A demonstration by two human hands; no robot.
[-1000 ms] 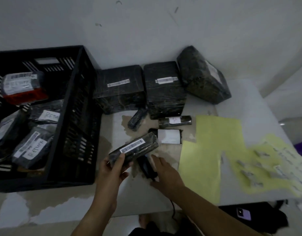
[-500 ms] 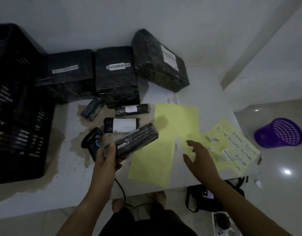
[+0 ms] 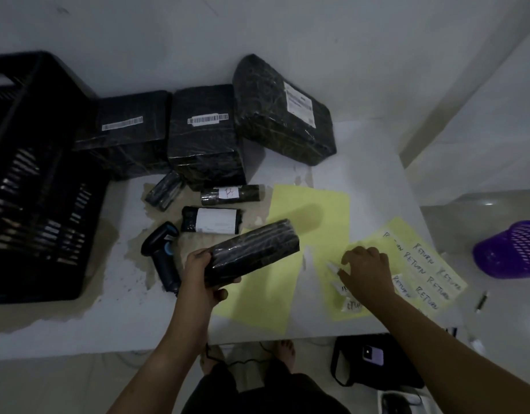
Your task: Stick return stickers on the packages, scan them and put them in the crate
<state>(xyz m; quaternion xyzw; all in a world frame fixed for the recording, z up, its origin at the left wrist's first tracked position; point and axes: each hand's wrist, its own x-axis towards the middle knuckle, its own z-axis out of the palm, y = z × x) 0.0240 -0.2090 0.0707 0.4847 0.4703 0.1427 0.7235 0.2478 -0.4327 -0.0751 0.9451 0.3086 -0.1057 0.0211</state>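
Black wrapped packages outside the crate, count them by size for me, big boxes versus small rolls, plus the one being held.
Big black wrapped boxes at the wall: 3
Small black wrapped rolls lying on the white table: 3
Long black package held in the left hand: 1
Total: 7

The right hand (image 3: 366,271) has left the scanner (image 3: 163,258) and reached the sticker sheet (image 3: 421,264).
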